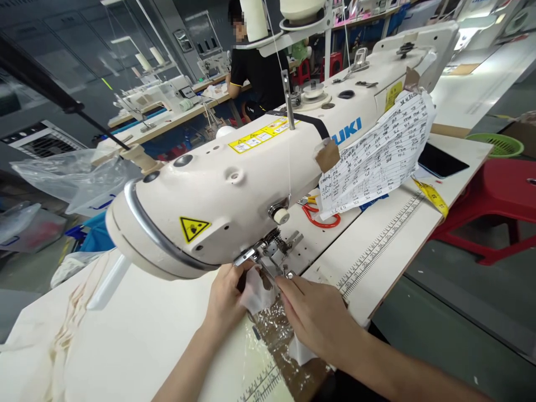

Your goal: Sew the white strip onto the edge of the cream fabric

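The white cloth (255, 293) lay bunched between the person's hands, just below the metal foot (271, 264) of a large white sewing machine (218, 190). The left hand (225, 290) had its grip closed on the cloth, thumb and fingers pinching its upper edge. The right hand (312, 310) was bent in beside the foot, fingertips near the cloth — whether its grip was clenched on anything I cannot tell. Another white scrap (300, 350) hung just under that hand. Clear plastic (274, 329) covered a brown strip along the near part of the table (167, 329). Beyond the foot lay red-handled scissors (321, 219), partly under a handwritten sheet (377, 153) — with a dark phone (443, 161) and a yellow tape measure (433, 196) farther right.
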Demonstrator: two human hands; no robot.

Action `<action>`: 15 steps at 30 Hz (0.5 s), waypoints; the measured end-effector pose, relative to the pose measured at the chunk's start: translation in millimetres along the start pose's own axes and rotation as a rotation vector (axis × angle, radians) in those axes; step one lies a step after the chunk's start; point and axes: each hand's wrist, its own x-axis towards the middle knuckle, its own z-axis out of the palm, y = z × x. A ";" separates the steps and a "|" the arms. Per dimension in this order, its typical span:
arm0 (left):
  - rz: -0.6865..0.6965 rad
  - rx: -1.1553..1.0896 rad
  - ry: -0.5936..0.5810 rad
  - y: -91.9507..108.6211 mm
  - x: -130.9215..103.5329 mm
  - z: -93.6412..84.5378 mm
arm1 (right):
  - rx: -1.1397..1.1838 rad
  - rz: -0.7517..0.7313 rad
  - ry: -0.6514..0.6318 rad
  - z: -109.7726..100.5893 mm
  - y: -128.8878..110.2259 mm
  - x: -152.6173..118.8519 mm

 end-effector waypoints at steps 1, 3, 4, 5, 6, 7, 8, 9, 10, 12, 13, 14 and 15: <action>-0.008 0.000 -0.004 -0.2 0.6 0.2 | -0.003 -0.003 -0.004 0.3 0.2 0.0; -0.020 -0.018 -0.009 -0.9 1.7 -0.1 | 0.003 -0.010 -0.008 1.0 0.8 -0.1; -0.024 -0.032 -0.007 -1.3 2.1 -0.5 | 0.011 -0.010 -0.006 1.3 1.0 -0.3; -0.028 -0.046 -0.003 -1.6 2.2 -1.0 | 0.019 -0.006 -0.001 1.5 1.2 -0.6; -0.026 -0.056 0.003 -1.9 2.2 -1.6 | 0.027 -0.001 0.003 1.6 1.2 -0.8; -0.023 -0.060 0.009 -2.1 2.0 -2.1 | 0.034 0.006 0.003 1.5 1.0 -1.1; -0.017 -0.056 0.019 -2.1 1.6 -2.4 | 0.036 0.016 -0.002 1.1 0.6 -1.3; -0.004 -0.044 0.027 -2.0 1.1 -2.6 | 0.035 0.025 -0.011 0.6 0.0 -1.4; 0.016 -0.026 0.035 -1.8 0.6 -2.6 | 0.029 0.033 -0.022 0.0 -0.6 -1.4; 0.079 0.024 0.053 -1.2 -0.1 -2.3 | 0.010 0.043 -0.037 -1.1 -1.9 -0.6; 0.120 0.053 0.058 -0.9 -0.2 -2.1 | 0.002 0.046 -0.040 -1.4 -2.5 0.1; 0.168 0.083 0.058 -0.5 -0.2 -2.0 | -0.005 0.049 -0.043 -1.3 -3.0 1.1; 0.216 0.111 0.054 0.0 0.0 -2.0 | -0.009 0.053 -0.046 -1.0 -3.4 2.1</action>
